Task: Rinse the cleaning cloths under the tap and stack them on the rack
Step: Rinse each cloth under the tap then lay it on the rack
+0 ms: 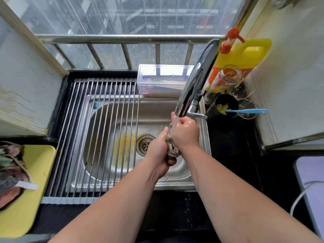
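Cleaning cloth (172, 149), grey and mottled, is bunched into a wet wad over the right side of the sink (157, 109), just right of the drain (145, 145). Both hands are wrapped round it. The left hand (160, 151) grips its lower part from the left with the thumb curled beneath. The right hand (185, 133) clutches the upper end directly under the spout of the tap (198, 78), where water (176, 122) runs over the knuckles. A rack (98, 128) of steel rods spans the left part of the sink. At the far left of the worktop (231, 146), a yellow tray (40, 165) holds a heap of other cloths (10, 165). A clear plastic box (161, 81) stands behind the sink, and a yellow bottle (245, 55) with an orange pump stands right of the tap.
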